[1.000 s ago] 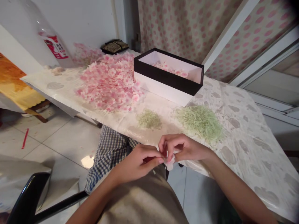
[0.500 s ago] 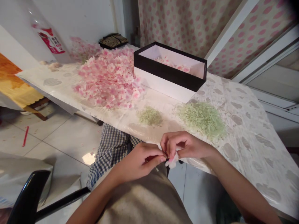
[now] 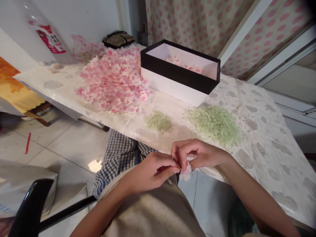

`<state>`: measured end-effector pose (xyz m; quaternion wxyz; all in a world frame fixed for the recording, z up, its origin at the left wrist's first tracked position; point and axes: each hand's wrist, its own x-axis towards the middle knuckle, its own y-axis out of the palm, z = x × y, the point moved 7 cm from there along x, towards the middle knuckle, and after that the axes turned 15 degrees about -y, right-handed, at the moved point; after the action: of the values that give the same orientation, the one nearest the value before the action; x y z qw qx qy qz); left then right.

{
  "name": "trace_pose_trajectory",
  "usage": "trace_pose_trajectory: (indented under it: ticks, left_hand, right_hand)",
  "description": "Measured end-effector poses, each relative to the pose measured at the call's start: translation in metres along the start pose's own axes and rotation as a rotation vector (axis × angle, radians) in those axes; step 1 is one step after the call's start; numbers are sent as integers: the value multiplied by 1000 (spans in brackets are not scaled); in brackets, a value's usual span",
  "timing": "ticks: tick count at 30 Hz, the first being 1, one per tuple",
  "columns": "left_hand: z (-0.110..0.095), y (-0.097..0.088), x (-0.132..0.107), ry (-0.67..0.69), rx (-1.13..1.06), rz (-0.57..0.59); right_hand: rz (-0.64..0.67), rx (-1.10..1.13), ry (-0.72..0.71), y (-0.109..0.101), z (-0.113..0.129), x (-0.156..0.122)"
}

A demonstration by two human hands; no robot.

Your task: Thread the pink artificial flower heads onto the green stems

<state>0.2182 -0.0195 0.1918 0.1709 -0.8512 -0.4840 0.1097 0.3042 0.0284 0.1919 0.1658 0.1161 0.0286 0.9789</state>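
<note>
Above my lap, just off the table's near edge, both hands meet at the fingertips. My right hand [image 3: 195, 154] is closed on a small pale pink artificial flower [image 3: 186, 172], whose petals hang below the fingers. Against it, my left hand [image 3: 161, 169] is pinched closed; what sits between its thumb and finger is too small to make out. Beyond the hands lie a small heap of pale green plastic stems [image 3: 159, 120] and a larger green heap [image 3: 216, 125]. A big pile of pink artificial flowers [image 3: 115, 79] spreads over the far left of the table.
A black-and-white box [image 3: 180, 82] with pink flowers inside stands at the back of the cloth-covered table [image 3: 261, 164]. Farther left are a bottle with a red label [image 3: 50, 39] and a dark patterned pouch [image 3: 118, 39]. A black chair armrest [image 3: 32, 204] is at lower left.
Both hands, still together, have shifted very slightly right. The flower has turned a little in the fingers. The view has tilted slightly; the things on the table stay put.
</note>
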Motion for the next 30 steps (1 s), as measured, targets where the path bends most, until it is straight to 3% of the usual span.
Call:
trace_pose_trajectory:
  ticks: [22,30]
  left_hand:
    - [3,2,0,-23,15,-17]
    - [3,4,-2,2,20,33]
  right_hand:
    - [12,-6,95,2,-14,-1]
    - [18,61,149,4,-24,-4]
